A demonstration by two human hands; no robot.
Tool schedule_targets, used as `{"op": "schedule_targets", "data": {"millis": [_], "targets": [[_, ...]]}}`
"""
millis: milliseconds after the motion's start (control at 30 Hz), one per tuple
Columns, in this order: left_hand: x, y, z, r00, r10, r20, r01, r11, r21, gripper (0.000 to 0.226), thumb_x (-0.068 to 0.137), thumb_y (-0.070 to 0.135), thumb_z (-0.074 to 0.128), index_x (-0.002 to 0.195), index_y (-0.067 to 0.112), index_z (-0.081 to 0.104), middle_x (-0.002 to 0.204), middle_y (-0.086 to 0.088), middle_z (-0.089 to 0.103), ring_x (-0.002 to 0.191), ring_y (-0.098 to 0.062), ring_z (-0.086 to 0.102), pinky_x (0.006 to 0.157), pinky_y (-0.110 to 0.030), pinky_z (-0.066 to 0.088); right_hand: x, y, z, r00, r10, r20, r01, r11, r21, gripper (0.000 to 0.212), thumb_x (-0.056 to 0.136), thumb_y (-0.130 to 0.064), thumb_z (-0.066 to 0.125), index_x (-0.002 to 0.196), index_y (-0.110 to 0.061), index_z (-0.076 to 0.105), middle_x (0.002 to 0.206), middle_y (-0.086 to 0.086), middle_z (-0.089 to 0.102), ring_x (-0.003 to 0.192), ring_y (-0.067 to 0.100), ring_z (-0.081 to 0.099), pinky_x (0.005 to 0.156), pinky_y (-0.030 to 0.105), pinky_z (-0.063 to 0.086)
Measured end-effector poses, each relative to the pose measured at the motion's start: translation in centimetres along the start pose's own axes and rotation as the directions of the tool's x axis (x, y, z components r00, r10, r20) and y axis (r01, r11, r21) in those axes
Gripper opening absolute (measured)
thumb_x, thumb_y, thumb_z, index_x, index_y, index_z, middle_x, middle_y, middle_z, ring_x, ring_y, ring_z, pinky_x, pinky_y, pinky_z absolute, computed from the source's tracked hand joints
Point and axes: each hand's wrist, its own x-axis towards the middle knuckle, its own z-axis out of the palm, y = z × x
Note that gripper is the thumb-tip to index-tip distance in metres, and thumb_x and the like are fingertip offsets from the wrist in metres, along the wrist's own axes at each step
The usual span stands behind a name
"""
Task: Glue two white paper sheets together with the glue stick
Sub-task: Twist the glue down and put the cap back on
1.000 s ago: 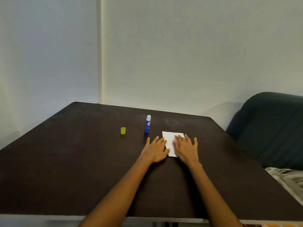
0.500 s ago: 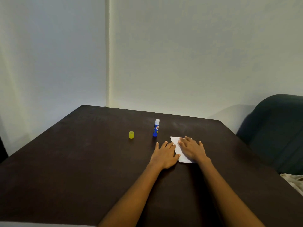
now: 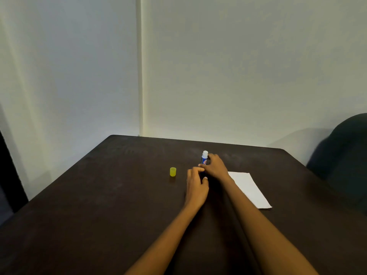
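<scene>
- At the middle of the frame, slightly right, I see the glue stick point(image 3: 204, 158) standing upright on the dark table point(image 3: 99, 195), its long axis vertical, white tip up and uncapped.
- My right hand point(image 3: 215, 167) is at its right side, fingers curled toward the blue barrel and touching it; whether they have fully closed round it I cannot tell from this angle.
- My left hand point(image 3: 196, 185) sits just below and left of the stick, fingers loosely bent and holding nothing, fingertips close to the right hand's thumb.
- So the stick lies directly up-frame of the left hand and at the left edge of the right hand's grip; the right hand is the nearer and the one placed to lift it.
- Lower right of the hands, the white paper point(image 3: 248, 188) lies flat, its long edge running diagonally toward the lower right corner; I see one white shape and cannot tell two sheets apart.
- Left of the hands, well apart from the stick, the yellow cap point(image 3: 173, 171) stands alone.
- My guess: the lift should go straight up along the stick's axis, then carry right and down-frame to the paper.
</scene>
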Motion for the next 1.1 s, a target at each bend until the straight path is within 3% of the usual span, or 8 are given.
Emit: {"op": "schedule_targets", "data": {"millis": [100, 200, 333, 467, 533, 700, 867, 1100], "targets": [[0.8, -0.8, -1.2, 1.0, 0.0, -0.031, -0.001, 1.0, -0.026, 0.027, 0.09, 0.01, 0.051, 0.117, 0.014, 0.051, 0.124, -0.004, 0.045, 0.099, -0.006, 0.046, 0.08, -0.018, 0.036, -0.2, -0.1, 0.9, 0.999, 0.004, -0.036, -0.004, 1.0, 0.003, 0.019, 0.088, -0.026, 0.061, 0.091, -0.007, 0.056, 0.104, 0.017, 0.065, 0.098, 0.033, 0.06, 0.081, 0.041, 0.046], [1.4, -1.3, -1.6, 0.999, -0.038, -0.035, 0.031, 0.983, -0.179, 0.037, 0.091, 0.015, 0.054, 0.128, 0.015, 0.048, 0.132, -0.003, 0.043, 0.117, -0.012, 0.047, 0.095, -0.024, 0.04, -1.4, -0.5, 1.2, 0.994, -0.023, -0.109, 0.037, 0.99, 0.137, 0.026, 0.093, -0.031, 0.052, 0.105, -0.007, 0.055, 0.104, 0.014, 0.065, 0.096, 0.03, 0.061, 0.084, 0.042, 0.048], [1.4, -0.5, -1.9, 0.996, -0.09, 0.016, 0.088, 0.898, -0.432, 0.045, 0.093, 0.024, 0.052, 0.135, 0.015, 0.041, 0.135, -0.002, 0.045, 0.119, -0.011, 0.048, 0.087, -0.017, 0.044, -4.2, -0.9, 0.9, 0.987, -0.161, -0.001, 0.151, 0.923, 0.354, 0.024, 0.094, -0.034, 0.05, 0.109, -0.017, 0.054, 0.098, 0.002, 0.066, 0.086, 0.016, 0.065, 0.075, 0.028, 0.052], [1.3, 0.2, -2.3, 0.993, -0.112, 0.044, 0.118, 0.824, -0.555, 0.027, 0.093, 0.026, 0.053, 0.11, 0.006, 0.059, 0.105, -0.015, 0.058, 0.095, -0.021, 0.059, 0.081, -0.03, 0.049, -6.6, -0.9, 0.9, 0.962, -0.254, 0.105, 0.195, 0.9, 0.389, 0.023, 0.092, -0.02, 0.055, 0.115, -0.019, 0.059, 0.091, 0.009, 0.067, 0.07, 0.012, 0.064, 0.058, 0.021, 0.052], [1.1, 0.1, -2.6, 0.994, -0.093, 0.063, 0.112, 0.812, -0.573, 0.021, 0.092, 0.026, 0.054, 0.098, 0.007, 0.063, 0.09, -0.011, 0.062, 0.083, -0.018, 0.059, 0.077, -0.034, 0.05, -7.4, -0.5, 0.6, 0.94, -0.268, 0.213, 0.139, 0.867, 0.478, 0.026, 0.091, -0.019, 0.058, 0.116, -0.015, 0.061, 0.088, 0.006, 0.067, 0.068, 0.012, 0.063, 0.062, 0.023, 0.053], [1.3, -0.1, -3.3, 0.98, -0.074, 0.185, 0.18, 0.733, -0.656, 0.022, 0.095, 0.031, 0.047, 0.098, 0.017, 0.064, 0.092, 0.003, 0.074, 0.085, -0.008, 0.069, 0.068, -0.025, 0.051, -8.1, 0.5, -0.9, 0.843, -0.261, 0.47, -0.227, 0.619, 0.752, 0.028, 0.097, -0.023, 0.046, 0.109, -0.004, 0.063, 0.095, 0.006, 0.07, 0.068, 0.011, 0.061, 0.063, 0.026, 0.057], [1.5, -0.3, -3.8, 0.971, -0.025, 0.24, 0.187, 0.707, -0.683, 0.023, 0.094, 0.029, 0.048, 0.099, 0.014, 0.065, 0.094, 0.0, 0.075, 0.092, -0.014, 0.07, 0.076, -0.024, 0.058, -7.7, 0.9, -1.0, 0.822, -0.278, 0.497, -0.192, 0.686, 0.702, 0.028, 0.095, -0.024, 0.049, 0.107, -0.004, 0.065, 0.09, 0.005, 0.066, 0.065, 0.009, 0.057, 0.066, 0.026, 0.058], [1.7, -0.5, -3.7, 0.99, -0.022, 0.14, 0.118, 0.673, -0.731, 0.022, 0.094, 0.021, 0.05, 0.103, 0.005, 0.062, 0.097, -0.012, 0.071, 0.085, -0.013, 0.071, 0.072, -0.021, 0.057, -7.8, 0.0, -0.1, 0.921, -0.246, 0.301, 0.043, 0.834, 0.55, 0.013, 0.092, -0.028, 0.056, 0.087, -0.02, 0.065, 0.068, -0.005, 0.057, 0.059, 0.006, 0.058, 0.06, 0.022, 0.056]]}}
